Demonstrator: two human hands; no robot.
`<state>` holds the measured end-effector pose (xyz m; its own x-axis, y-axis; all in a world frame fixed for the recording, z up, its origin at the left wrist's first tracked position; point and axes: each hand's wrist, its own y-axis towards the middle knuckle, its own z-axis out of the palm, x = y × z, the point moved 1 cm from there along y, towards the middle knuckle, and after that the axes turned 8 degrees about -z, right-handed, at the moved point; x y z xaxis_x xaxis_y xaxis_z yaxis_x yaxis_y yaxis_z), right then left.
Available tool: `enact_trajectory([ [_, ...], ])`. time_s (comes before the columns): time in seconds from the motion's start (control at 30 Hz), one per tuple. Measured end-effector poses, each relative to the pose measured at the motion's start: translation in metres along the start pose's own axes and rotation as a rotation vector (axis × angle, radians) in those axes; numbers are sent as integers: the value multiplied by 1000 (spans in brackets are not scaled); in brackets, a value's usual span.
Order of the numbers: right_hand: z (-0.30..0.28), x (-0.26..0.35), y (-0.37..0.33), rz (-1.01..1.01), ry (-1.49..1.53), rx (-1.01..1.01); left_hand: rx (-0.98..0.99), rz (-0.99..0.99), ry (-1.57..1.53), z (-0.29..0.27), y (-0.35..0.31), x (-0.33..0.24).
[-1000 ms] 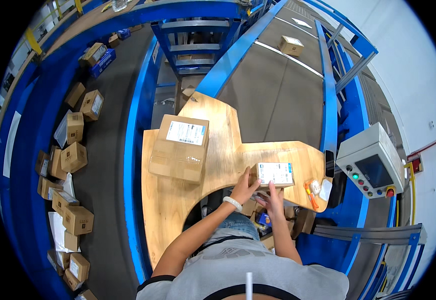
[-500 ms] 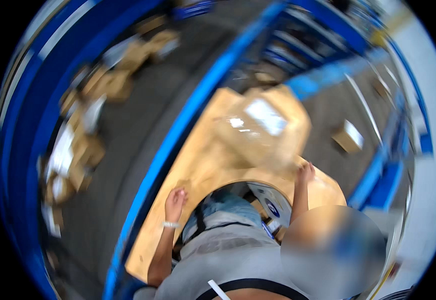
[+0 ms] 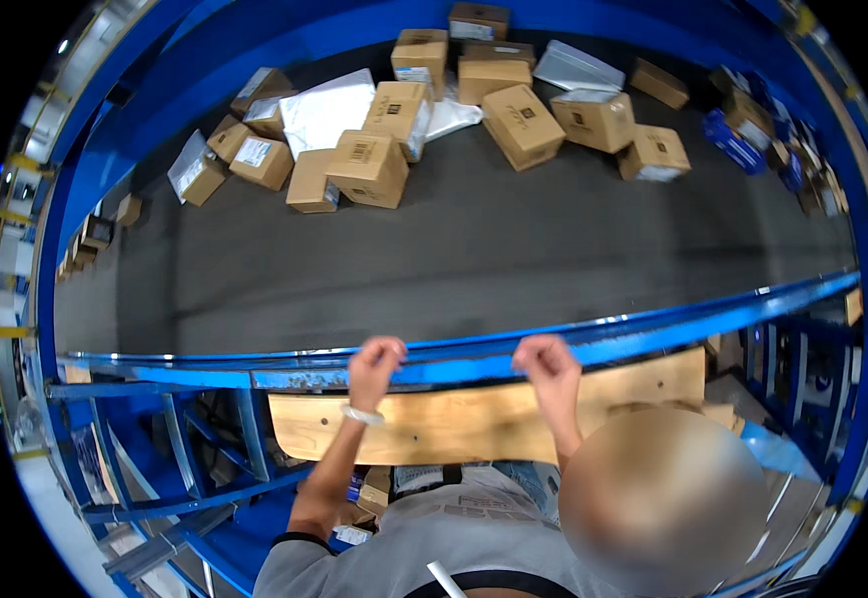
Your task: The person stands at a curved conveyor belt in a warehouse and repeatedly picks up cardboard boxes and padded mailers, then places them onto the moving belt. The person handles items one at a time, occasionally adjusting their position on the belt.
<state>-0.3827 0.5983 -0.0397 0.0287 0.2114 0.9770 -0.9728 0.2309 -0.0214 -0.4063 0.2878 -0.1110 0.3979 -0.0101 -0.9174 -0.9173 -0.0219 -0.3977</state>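
Both of my hands are raised over the blue edge rail [image 3: 434, 371] of a conveyor, in front of a curved wooden board [image 3: 454, 419]. My left hand [image 3: 376, 361], with a pale band at its wrist, has loosely bent fingers and holds nothing. To its right, my right hand [image 3: 549, 366] is also empty, its fingers partly curled and apart. Neither hand touches a parcel. Beyond the rail, brown cartons [image 3: 367, 167] and white poly mailers [image 3: 329, 112] lie on the dark belt [image 3: 454, 259], towards its far side.
A blue package [image 3: 733, 142] and more parcels line the belt's right end. Smaller boxes [image 3: 85, 244] sit at the far left. Blue metal framing [image 3: 210, 439] stands left of the board. A round blurred patch hides the lower right.
The view has turned from a wooden table with a large taped carton to face the belt. My hands have come up to the rail. That carton is no longer clearly visible.
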Motion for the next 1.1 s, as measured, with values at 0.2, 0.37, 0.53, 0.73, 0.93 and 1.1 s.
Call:
enact_trajectory([
  [0.2,-18,-74,286,-426,-795,-48,-205,514,680,-11,219,-151],
  [0.37,-9,-122,476,-215,-1348,34,-318,426,1138,43,441,-172],
  [0.53,9,-159,544,127,-1478,231,-359,-15,1430,27,631,-131],
  [0.73,-44,-139,513,26,-1494,62,-221,353,1464,63,670,-100],
  [0.93,-64,-151,423,131,-1178,77,-104,89,1638,159,539,-60],
  [1.1,-133,-71,307,513,-581,66,-8,24,1299,148,388,-13],
])
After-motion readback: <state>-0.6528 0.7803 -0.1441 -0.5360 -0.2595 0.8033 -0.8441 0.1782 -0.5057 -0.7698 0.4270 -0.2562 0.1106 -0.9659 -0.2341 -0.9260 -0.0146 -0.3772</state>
